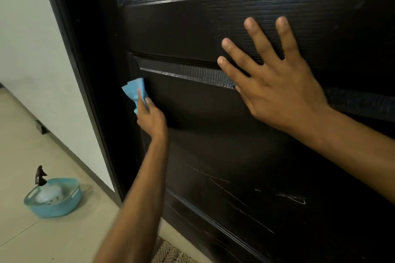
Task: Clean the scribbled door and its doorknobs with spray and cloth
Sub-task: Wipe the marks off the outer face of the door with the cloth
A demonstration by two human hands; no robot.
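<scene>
- A black panelled door [267, 34] with a raised wood-grain texture fills most of the view; its glossy mouldings catch the light along the top rail and across the recessed panel edge.
- Thin white scribbles [292, 197] and long scratch-like lines mark the door's lower panel, below both hands.
- The left hand [150, 116] pinches a small, crumpled blue cloth [134, 92] between its fingers and holds it against the door near the panel's left edge, just under the moulding.
- The right hand [275, 83] lies flat on the door to the right of the cloth, fingers straight and spread, the palm across the moulding, gripping nothing.
- To the left of the door, a dark frame [70, 53] meets a plain pale wall [27, 34] with a low skirting strip.
- Pale, smooth floor tiles [42, 239] run to the foot of the door, with faint joint lines between them.
- Well to the left of the door, a round translucent blue basin [70, 205] sits on the tiles; a clear spray bottle [41, 177] with a dark trigger head stands in it.
- A woven mat [171, 252] with a herringbone pattern shows at the foot of the door.
- No doorknob comes into view.
</scene>
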